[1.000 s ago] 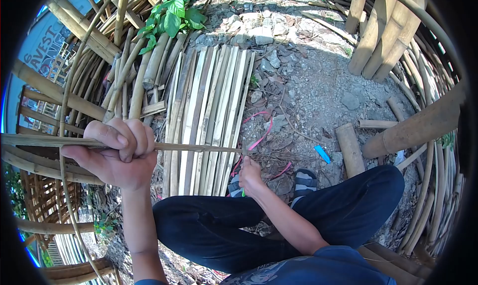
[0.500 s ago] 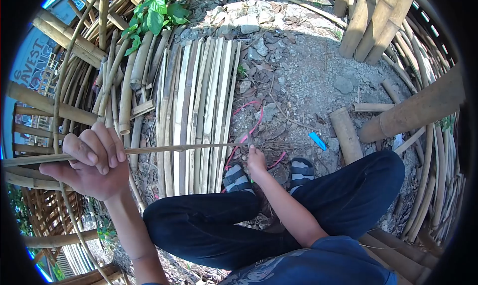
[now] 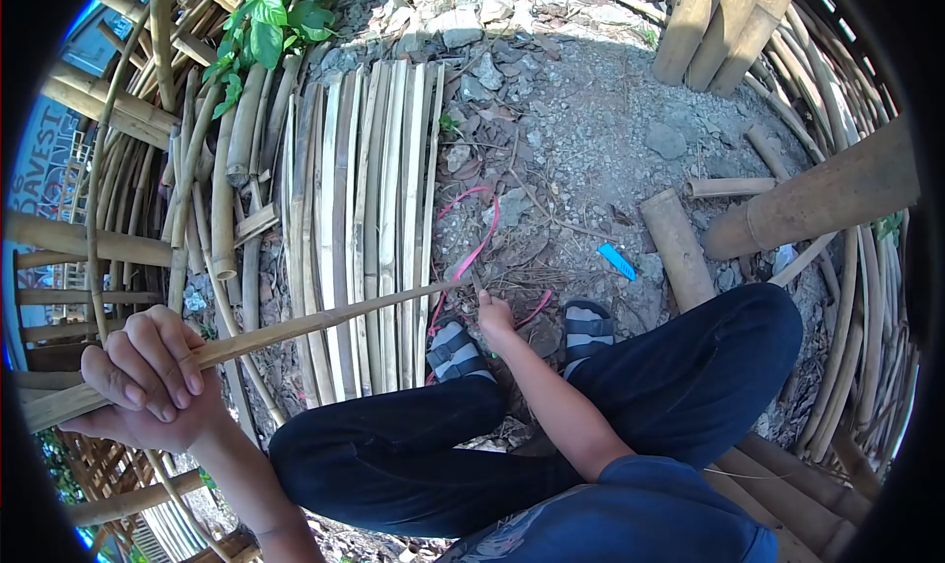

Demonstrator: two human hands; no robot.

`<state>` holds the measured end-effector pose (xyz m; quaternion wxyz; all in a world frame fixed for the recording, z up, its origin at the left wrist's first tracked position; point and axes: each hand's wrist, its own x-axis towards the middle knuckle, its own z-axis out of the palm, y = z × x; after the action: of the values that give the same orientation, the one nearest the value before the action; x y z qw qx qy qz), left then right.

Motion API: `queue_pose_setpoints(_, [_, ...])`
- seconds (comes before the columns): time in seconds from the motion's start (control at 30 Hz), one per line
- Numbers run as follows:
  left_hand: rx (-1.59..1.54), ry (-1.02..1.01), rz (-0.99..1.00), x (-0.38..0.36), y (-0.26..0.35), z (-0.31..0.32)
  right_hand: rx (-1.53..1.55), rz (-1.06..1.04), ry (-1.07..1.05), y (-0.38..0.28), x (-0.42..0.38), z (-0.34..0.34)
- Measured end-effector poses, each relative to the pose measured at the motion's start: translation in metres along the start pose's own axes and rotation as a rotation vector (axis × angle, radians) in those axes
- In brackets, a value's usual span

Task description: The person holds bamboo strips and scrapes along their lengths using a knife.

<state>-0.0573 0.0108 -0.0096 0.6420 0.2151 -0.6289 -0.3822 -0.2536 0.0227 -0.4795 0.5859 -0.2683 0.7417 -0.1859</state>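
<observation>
we clamp our left hand (image 3: 150, 378) round the bamboo strip (image 3: 295, 329), and our right hand (image 3: 495, 316) on what seems a blade (image 3: 476, 281). if the strip twists, this blade may slip.

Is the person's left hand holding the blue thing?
No, the left hand grips a bamboo strip, while the blue thing lies on the ground.

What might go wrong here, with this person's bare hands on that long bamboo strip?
The right hand seems to hold a blade-like tool near the far end of the bamboo strip; a slip might cut skin. The left hand grips the strip bare, so splinters are possible. Pink ribbon lies on the ground near a sandal and might snag it.
</observation>
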Motion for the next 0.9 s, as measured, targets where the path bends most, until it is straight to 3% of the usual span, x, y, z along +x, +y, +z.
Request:
queue_pose_setpoints(0.13, [-0.063, 0.003, -0.028, 0.001, -0.002, 0.003, 0.288, -0.011, -0.006, 0.012, 0.010, 0.017])
queue_pose_setpoints(0.2, [-0.059, 0.005, -0.026, 0.001, -0.002, 0.003, 0.517, 0.062, -0.119, -0.005, -0.007, 0.016])
queue_pose_setpoints(0.3, [-0.047, 0.030, -0.011, -0.001, -0.003, 0.003, 0.539, 0.173, -0.173, -0.042, -0.048, 0.001])
queue_pose_setpoints(0.5, [0.001, 0.064, 0.030, -0.001, -0.005, -0.004, 0.571, -0.078, -0.154, -0.052, -0.074, 0.017])
queue_pose_setpoints(0.67, [0.040, 0.063, 0.037, -0.003, -0.002, -0.003, 0.375, -0.095, -0.109, -0.027, -0.040, 0.016])
queue_pose_setpoints(0.73, [0.033, 0.076, 0.030, -0.004, -0.001, -0.005, 0.230, 0.016, 0.003, 0.004, 0.000, 0.028])
queue_pose_setpoints(0.9, [0.030, 0.101, 0.021, -0.004, -0.002, -0.002, 0.191, 0.037, 0.012, 0.001, -0.004, 0.023])
